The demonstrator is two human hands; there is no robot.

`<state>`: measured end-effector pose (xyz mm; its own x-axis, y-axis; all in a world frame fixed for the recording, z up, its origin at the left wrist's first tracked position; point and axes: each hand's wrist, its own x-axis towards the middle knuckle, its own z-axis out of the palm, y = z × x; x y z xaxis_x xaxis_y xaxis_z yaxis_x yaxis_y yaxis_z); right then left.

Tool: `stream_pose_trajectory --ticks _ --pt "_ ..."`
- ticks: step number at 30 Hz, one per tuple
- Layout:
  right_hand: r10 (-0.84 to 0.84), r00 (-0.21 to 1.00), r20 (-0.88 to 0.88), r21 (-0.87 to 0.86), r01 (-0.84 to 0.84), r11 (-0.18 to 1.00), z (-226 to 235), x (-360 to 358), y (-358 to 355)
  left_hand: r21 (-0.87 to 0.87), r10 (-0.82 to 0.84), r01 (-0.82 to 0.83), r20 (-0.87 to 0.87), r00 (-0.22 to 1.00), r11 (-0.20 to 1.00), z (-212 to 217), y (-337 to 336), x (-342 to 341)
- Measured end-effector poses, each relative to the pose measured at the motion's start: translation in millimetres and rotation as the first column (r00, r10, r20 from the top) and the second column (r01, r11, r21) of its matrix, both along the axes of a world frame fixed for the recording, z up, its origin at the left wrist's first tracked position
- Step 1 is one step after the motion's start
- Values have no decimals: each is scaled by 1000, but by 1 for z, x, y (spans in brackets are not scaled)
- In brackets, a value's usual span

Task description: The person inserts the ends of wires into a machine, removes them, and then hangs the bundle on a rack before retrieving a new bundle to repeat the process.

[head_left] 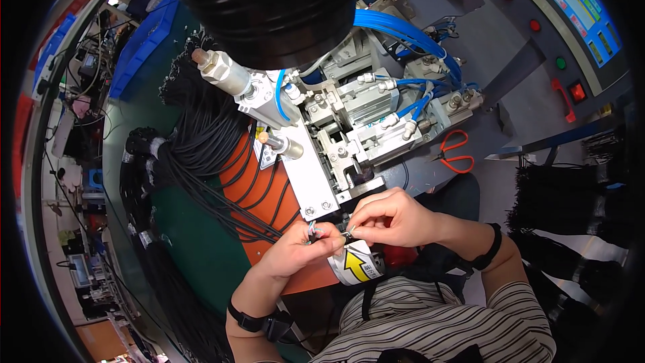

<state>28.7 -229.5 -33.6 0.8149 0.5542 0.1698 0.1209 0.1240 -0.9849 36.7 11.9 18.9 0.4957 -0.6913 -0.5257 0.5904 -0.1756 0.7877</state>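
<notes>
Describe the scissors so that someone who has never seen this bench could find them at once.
Start at the grey pneumatic machine with blue air hoses in the middle of the bench. Just off its right side, above the right hand, the scissors lie flat on the grey surface. Their orange-red loop handles are the only bright handles among the metal parts.

A small metal part (348, 233) is sitting pinched between the right hand's (393, 215) fingertips (356, 227), too tiny to identify; the left hand's (302, 250) fingers (321, 235) are hiding another piece.
</notes>
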Motion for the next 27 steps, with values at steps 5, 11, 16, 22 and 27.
stream_pose_trajectory --ticks 5,11,16,22,27 --pt "-195 786 587 -275 419 865 12 -8 9 295 -37 -151 548 836 943 -5 -20 -22" --pt "-116 776 620 -451 474 756 10 -11 7 394 -409 -299 912 14 869 -7 -26 -34" --pt "-132 782 609 -429 465 775 7 -14 7 447 -467 -265 884 -12 854 -7 -24 -35" --pt "-149 772 618 -426 488 762 6 -16 9 552 -595 -268 795 -118 790 3 -31 -35" --pt "-122 766 631 -461 496 736 9 -16 9 657 -724 -321 669 -169 682 7 -41 -38"
